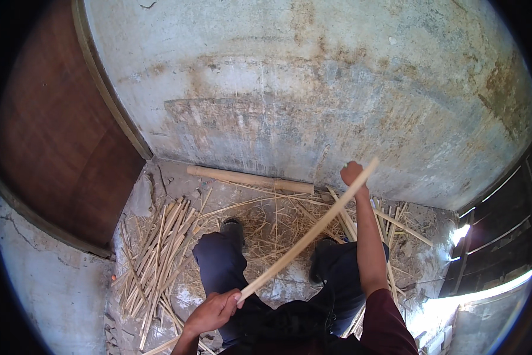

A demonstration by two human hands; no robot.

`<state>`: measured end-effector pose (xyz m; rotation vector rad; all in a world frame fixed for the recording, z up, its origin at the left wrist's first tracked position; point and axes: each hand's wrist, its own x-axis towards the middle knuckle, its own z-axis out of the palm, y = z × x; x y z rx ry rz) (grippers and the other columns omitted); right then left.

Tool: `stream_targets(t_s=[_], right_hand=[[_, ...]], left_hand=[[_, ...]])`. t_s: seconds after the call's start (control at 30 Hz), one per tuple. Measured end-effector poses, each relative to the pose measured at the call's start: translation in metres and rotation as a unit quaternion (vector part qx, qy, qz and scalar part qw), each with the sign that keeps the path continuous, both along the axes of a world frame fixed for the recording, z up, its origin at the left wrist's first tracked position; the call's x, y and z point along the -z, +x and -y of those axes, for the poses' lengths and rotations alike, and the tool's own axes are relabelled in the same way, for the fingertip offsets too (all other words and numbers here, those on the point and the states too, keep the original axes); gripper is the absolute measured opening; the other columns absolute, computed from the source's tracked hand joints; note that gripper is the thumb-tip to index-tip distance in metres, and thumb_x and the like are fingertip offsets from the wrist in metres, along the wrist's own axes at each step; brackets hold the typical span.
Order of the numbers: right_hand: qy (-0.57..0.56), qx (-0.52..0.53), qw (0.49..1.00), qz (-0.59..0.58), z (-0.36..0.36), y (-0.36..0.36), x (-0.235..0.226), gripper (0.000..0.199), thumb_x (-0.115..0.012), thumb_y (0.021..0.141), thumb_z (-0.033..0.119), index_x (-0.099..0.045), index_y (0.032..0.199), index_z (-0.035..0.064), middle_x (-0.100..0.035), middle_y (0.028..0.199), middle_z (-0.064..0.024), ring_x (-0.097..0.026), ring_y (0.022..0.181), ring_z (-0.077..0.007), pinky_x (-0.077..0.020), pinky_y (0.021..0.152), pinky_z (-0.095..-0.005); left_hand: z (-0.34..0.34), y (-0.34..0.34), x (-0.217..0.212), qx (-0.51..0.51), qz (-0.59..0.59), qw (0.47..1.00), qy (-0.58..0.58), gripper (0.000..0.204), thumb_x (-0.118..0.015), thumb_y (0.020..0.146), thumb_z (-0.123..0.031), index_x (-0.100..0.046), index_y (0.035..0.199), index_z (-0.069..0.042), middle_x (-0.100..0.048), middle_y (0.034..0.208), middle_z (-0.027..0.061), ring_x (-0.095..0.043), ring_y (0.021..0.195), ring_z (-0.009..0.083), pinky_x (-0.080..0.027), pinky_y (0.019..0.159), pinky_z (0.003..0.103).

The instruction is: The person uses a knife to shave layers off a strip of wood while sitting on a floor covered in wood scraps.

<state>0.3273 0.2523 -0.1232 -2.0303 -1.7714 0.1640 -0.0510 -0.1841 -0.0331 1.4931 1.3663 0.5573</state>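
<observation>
A long, pale bamboo strip [304, 239] slants across in front of me, from near my lap up to the far right. Its near end is gripped by my left hand [212, 312], with the thumb along the strip. My right arm stretches forward past the strip's far end. There my right hand [353, 172] is closed just left of the strip, near the wall. A small greenish spot shows at its fingers, but what it holds, if anything, I cannot make out.
A heap of split bamboo strips [159, 254] lies left of my legs, and more strips [390, 225] lie to the right. One bamboo pole [251, 179] rests along the stained wall [277, 106]. Shavings [272, 228] cover the floor around my boots [233, 231]. A brown door [59, 124] stands left.
</observation>
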Motion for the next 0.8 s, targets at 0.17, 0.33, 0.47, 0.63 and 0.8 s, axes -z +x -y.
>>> stream_targets(t_s=[0.17, 0.33, 0.47, 0.63, 0.8], right_hand=[[-0.233, -0.098, 0.967, 0.017, 0.003, -0.006, 0.001, 0.072, -0.07, 0.087, 0.042, -0.057, 0.139, -0.0049, -0.066, 0.136, -0.0295, -0.064, 0.128, -0.0414, -0.0517, 0.107, -0.0483], [-0.201, -0.064, 0.977, -0.01, 0.017, -0.018, -0.011, 0.11, -0.067, 0.085, 0.071, -0.037, 0.156, -0.0066, -0.064, 0.14, -0.0265, -0.062, 0.132, -0.0388, -0.0497, 0.109, -0.0463], [-0.325, -0.115, 0.934, 0.092, 0.029, -0.041, -0.02, 0.099, -0.057, 0.088, 0.079, -0.057, 0.144, -0.0019, -0.065, 0.141, -0.0229, -0.064, 0.13, -0.0378, -0.0507, 0.106, -0.0456], [-0.375, -0.227, 0.881, 0.178, 0.04, -0.058, 0.089, 0.082, -0.055, 0.089, 0.079, -0.078, 0.12, 0.0068, -0.074, 0.128, -0.0145, -0.071, 0.118, -0.0332, -0.0544, 0.099, -0.0445], [-0.408, -0.228, 0.845, 0.26, 0.041, -0.082, 0.068, 0.067, -0.063, 0.088, 0.068, -0.079, 0.12, 0.0112, -0.076, 0.12, -0.0131, -0.074, 0.108, -0.0298, -0.0564, 0.095, -0.0431]], left_hand=[[-0.008, -0.022, 0.011, -0.118, -0.047, 0.992, 0.026, 0.048, -0.036, 0.117, -0.036, -0.059, 0.091, -0.004, -0.054, 0.063, 0.0063, -0.057, 0.057, 0.0167, -0.047, 0.058, 0.034], [-0.027, -0.036, 0.001, -0.159, -0.1, 0.981, 0.055, 0.046, -0.037, 0.116, -0.034, -0.06, 0.09, -0.003, -0.054, 0.061, 0.0089, -0.057, 0.056, 0.0224, -0.046, 0.058, 0.038], [-0.034, -0.045, -0.001, -0.18, -0.177, 0.961, 0.11, 0.039, -0.043, 0.114, -0.028, -0.062, 0.092, -0.002, -0.062, 0.068, 0.0193, -0.064, 0.064, 0.0443, -0.049, 0.063, 0.05], [-0.047, -0.048, -0.009, -0.142, -0.283, 0.936, 0.154, 0.035, -0.048, 0.112, -0.028, -0.066, 0.095, -0.004, -0.07, 0.077, 0.0184, -0.07, 0.074, 0.0434, -0.052, 0.069, 0.053], [-0.043, -0.054, -0.008, -0.117, -0.285, 0.94, 0.146, 0.032, -0.05, 0.111, -0.027, -0.067, 0.096, -0.005, -0.071, 0.077, 0.0172, -0.07, 0.073, 0.0428, -0.054, 0.069, 0.053]])
